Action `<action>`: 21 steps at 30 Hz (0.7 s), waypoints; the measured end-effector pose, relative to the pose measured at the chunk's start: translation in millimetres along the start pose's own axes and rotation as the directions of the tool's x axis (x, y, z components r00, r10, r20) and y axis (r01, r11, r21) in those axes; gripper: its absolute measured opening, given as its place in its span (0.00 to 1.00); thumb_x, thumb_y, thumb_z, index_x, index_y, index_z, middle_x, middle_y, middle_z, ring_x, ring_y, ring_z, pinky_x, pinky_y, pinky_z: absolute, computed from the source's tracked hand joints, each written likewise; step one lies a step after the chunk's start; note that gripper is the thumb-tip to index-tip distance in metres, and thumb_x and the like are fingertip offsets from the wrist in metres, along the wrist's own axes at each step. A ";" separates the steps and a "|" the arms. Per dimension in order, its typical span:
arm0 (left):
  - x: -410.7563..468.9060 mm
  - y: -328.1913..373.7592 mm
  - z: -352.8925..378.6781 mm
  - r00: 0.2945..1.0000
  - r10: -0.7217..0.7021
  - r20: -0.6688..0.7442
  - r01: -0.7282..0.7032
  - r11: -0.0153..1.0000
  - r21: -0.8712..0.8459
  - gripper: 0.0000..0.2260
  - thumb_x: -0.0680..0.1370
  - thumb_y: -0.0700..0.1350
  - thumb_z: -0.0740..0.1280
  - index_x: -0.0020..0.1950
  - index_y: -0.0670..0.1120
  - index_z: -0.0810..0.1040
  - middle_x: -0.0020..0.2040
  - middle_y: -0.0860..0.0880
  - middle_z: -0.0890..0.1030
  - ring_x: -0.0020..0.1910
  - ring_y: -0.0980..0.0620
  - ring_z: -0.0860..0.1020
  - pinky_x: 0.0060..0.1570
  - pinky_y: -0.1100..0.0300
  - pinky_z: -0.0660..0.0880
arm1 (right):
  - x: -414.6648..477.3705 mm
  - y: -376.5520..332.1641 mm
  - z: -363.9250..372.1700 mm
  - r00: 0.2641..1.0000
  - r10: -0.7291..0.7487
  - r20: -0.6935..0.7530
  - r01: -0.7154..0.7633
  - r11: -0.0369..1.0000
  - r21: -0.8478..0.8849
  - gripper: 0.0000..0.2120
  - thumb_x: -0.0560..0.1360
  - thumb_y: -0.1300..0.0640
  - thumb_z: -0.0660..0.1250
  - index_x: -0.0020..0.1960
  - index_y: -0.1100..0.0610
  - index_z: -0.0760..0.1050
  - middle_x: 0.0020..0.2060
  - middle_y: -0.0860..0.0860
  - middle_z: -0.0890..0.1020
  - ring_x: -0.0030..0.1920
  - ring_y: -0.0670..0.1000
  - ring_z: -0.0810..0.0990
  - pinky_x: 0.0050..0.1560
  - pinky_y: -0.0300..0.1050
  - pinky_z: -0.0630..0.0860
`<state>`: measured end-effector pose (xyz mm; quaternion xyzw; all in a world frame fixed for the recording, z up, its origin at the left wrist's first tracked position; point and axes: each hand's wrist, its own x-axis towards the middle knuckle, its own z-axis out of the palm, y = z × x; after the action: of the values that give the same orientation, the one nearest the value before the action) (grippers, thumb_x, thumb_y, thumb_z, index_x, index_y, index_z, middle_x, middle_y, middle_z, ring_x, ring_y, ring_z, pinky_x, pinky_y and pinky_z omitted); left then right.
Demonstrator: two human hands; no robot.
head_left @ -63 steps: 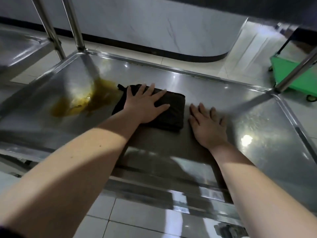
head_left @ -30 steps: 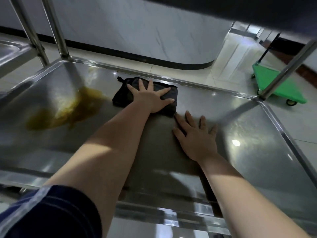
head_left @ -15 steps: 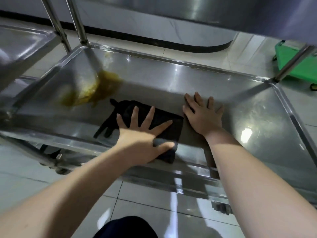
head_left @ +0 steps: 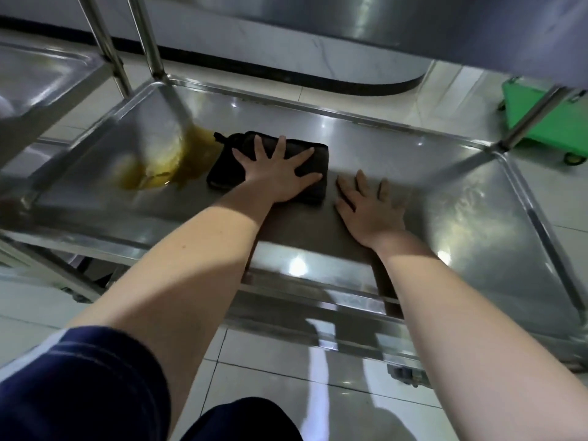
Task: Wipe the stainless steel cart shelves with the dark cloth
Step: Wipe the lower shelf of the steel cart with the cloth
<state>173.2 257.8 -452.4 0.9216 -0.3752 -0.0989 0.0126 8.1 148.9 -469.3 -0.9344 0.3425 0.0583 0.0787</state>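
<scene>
No writing shows. Left hand presses one cloth flat; right hand lies flat on the shelf, grasping nothing.

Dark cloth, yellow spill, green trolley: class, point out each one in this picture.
Dark cloth (head_left: 224,168): head view, its uncovered left end.
Yellow spill (head_left: 194,154): head view, middle of the puddle's darker part.
Green trolley (head_left: 569,125): head view, its flat deck.

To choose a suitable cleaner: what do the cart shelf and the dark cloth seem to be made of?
Shelf: likely stainless steel with a polished finish; it shows bright, mirror-like reflections. Dark cloth: probably soft textile, perhaps microfibre; it is matte, folded and shows no glare.
</scene>
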 end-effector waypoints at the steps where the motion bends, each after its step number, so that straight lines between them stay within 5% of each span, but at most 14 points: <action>1: 9.7 0.1 -2.9 1.000 -0.005 0.003 0.005 1.000 -0.004 0.31 0.74 0.76 0.45 0.76 0.72 0.43 0.81 0.52 0.40 0.77 0.33 0.37 0.65 0.22 0.39 | -2.4 -1.8 1.0 0.999 0.026 0.022 -0.025 1.000 -0.017 0.27 0.81 0.35 0.42 0.78 0.35 0.42 0.80 0.44 0.39 0.78 0.64 0.39 0.71 0.74 0.37; 10: -38.3 -10.2 3.4 0.997 0.077 0.031 -0.077 0.997 0.019 0.31 0.74 0.76 0.44 0.75 0.72 0.41 0.81 0.53 0.40 0.78 0.36 0.39 0.68 0.24 0.42 | -12.5 -6.8 6.2 0.998 0.058 -0.021 -0.059 0.998 -0.026 0.27 0.81 0.35 0.41 0.79 0.37 0.43 0.80 0.46 0.43 0.78 0.64 0.40 0.70 0.75 0.38; 16: -125.0 -8.6 21.9 0.991 0.094 0.090 -0.095 0.995 0.011 0.32 0.72 0.77 0.44 0.74 0.74 0.39 0.80 0.52 0.35 0.77 0.36 0.34 0.67 0.25 0.37 | -28.0 -6.7 3.4 0.991 0.033 -0.128 -0.020 0.995 0.099 0.23 0.82 0.41 0.52 0.76 0.41 0.61 0.79 0.46 0.58 0.79 0.61 0.49 0.71 0.76 0.40; 21: -146.7 -23.4 22.7 0.989 0.099 0.107 -0.099 0.995 -0.002 0.32 0.71 0.79 0.44 0.73 0.75 0.40 0.80 0.54 0.35 0.77 0.37 0.34 0.67 0.26 0.35 | -31.7 -9.3 0.8 0.999 0.003 -0.038 -0.002 0.999 0.038 0.24 0.82 0.39 0.48 0.78 0.37 0.52 0.80 0.43 0.52 0.79 0.60 0.46 0.70 0.75 0.38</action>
<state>82.5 377.5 -451.6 0.8952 -0.4208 -0.1469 -0.0042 -10.0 176.0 -463.9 -0.9332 0.3462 0.0339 0.0900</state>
